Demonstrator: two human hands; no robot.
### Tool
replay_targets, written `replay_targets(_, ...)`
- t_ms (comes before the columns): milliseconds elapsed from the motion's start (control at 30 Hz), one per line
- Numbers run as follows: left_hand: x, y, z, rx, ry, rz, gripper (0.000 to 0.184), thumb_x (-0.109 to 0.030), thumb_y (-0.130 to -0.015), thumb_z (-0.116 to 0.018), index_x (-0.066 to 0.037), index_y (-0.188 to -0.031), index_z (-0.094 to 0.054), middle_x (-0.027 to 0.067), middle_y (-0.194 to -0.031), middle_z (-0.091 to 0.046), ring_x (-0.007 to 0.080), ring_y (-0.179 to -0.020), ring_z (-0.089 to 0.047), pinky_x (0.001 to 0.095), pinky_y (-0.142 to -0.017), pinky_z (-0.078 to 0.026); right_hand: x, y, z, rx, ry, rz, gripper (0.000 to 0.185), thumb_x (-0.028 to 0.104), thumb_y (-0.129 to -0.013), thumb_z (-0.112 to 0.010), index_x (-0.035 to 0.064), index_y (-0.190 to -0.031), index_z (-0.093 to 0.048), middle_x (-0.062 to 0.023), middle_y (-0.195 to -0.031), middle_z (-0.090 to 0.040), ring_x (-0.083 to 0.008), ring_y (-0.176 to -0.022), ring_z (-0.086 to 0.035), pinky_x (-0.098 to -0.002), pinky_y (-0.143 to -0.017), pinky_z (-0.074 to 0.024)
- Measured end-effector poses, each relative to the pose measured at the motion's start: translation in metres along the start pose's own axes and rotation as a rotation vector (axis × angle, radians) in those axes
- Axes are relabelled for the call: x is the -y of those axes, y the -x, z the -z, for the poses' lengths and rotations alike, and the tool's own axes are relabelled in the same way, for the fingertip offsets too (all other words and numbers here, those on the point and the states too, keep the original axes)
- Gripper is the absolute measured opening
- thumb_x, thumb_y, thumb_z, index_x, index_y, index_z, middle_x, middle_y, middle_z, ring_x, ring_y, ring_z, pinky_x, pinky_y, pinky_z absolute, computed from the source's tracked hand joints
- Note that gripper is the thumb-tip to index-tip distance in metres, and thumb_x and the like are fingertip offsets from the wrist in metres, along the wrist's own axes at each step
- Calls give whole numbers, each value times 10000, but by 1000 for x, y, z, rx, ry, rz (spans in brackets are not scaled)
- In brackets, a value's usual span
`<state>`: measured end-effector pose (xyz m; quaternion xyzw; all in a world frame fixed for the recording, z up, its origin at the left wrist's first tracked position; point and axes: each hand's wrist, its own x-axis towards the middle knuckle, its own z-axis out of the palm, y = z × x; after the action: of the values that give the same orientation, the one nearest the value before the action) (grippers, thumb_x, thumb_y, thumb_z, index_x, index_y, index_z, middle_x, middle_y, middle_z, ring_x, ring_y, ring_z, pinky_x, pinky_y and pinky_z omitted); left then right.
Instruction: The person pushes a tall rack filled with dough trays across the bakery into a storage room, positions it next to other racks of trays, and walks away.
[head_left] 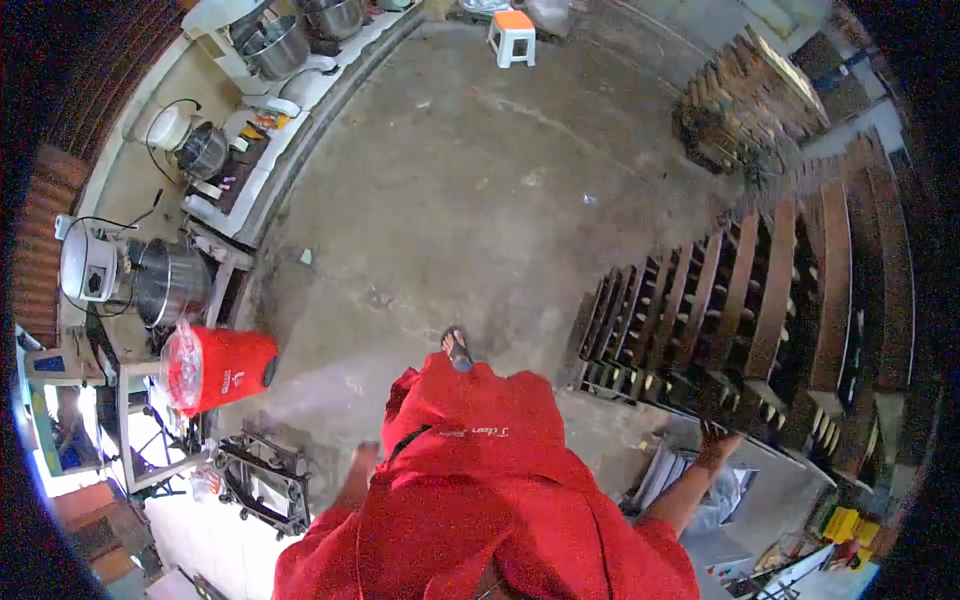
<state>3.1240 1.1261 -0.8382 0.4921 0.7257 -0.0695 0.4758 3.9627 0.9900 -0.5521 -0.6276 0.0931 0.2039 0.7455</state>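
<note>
On the right, a tall stack of dark wooden trays (775, 300) holds rows of small pale pieces, too small to name. My right hand (718, 448) reaches out to the lower edge of this tray stack, with its fingers at the edge and partly in shadow. Close to my left hip, my left hand (365, 460) hangs low and blurred, and its fingers cannot be made out. Nothing shows in it.
A red bucket (235, 368) and a low wheeled metal frame (265, 480) stand at left. Mixers with steel bowls (172, 283) line the left wall. More stacked boards (750, 100) stand at far right. An orange-topped stool (513, 38) is on the concrete floor ahead.
</note>
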Motion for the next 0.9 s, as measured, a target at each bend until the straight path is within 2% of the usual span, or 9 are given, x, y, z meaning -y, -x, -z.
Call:
replay_targets(133,-105,-113,49,-291,88,-448,339,-302,-865,-558,-26,-1058,-592,47,-841,-631,162,-771,-575,304,-714,-475,-2,7,-29,-81,76,75,605,450,-826,-557,114,-1304,-401,-171,-1260,-464,-411,-1131,-467,-582,-871,-421)
replay_targets(167,-135,-127,66,-322,211,-444,348,-307,-868,-560,-17,-1058,-591,51,-839,-631,159,-764,-573,298,-717,-474,-2,8,-33,-97,91,96,607,450,-828,-555,109,-1305,-400,-173,-1263,-460,-412,-1134,-463,-581,-876,-416)
replay_targets(233,-207,-123,104,-186,698,-220,406,-263,-886,-555,13,-1182,-526,68,-947,-643,168,-801,-588,301,-760,-473,-3,10,-37,-122,125,130,610,452,-831,-551,99,-1305,-397,-178,-1269,-453,-413,-1142,-454,-579,-885,-404)
replay_targets(333,-283,-106,165,-179,568,-233,419,-282,-909,-536,2,-1214,-498,91,-1036,-619,174,-861,-581,302,-812,-451,-10,8,-46,-152,186,189,617,454,-836,-545,85,-1306,-392,-185,-1279,-443,-415,-1153,-440,-577,-898,-387)
replay_targets(433,-264,-119,171,-188,539,-162,374,-254,-879,-561,-19,-1168,-527,121,-1097,-596,210,-902,-590,334,-838,-451,-14,11,-58,-188,256,239,623,456,-841,-539,70,-1306,-387,-193,-1288,-432,-416,-1164,-426,-575,-912,-371)
replay_targets(533,-128,-239,104,-310,-188,-536,345,-241,-810,-603,-50,-1094,-561,145,-993,-625,258,-885,-607,374,-834,-466,-17,17,-66,-218,337,275,630,457,-846,-533,55,-1307,-382,-200,-1297,-422,-418,-1175,-413,-573,-925,-354)
replay_targets(733,-35,-138,52,-14,710,-257,168,-226,-765,-635,-72,-827,-614,83,-737,-598,233,-697,-588,395,-617,-483,-23,22,-68,-276,473,346,645,461,-855,-522,26,-1308,-372,-214,-1315,-400,-422,-1197,-385,-569,-953,-320)
replay_targets(800,-20,-100,50,66,754,-5,186,-261,-773,-647,-83,-801,-604,52,-668,-559,209,-615,-552,389,-551,-469,-24,27,-68,-294,523,376,650,463,-859,-518,16,-1308,-369,-219,-1321,-393,-423,-1205,-376,-567,-962,-309)
replay_targets(900,11,-73,40,116,660,186,184,-262,-790,-632,-89,-841,-595,47,-710,-568,201,-636,-558,374,-562,-467,-25,29,-66,-315,582,416,659,465,-864,-512,2,-1308,-364,-226,-1331,-383,-424,-1216,-363,-565,-975,-292)
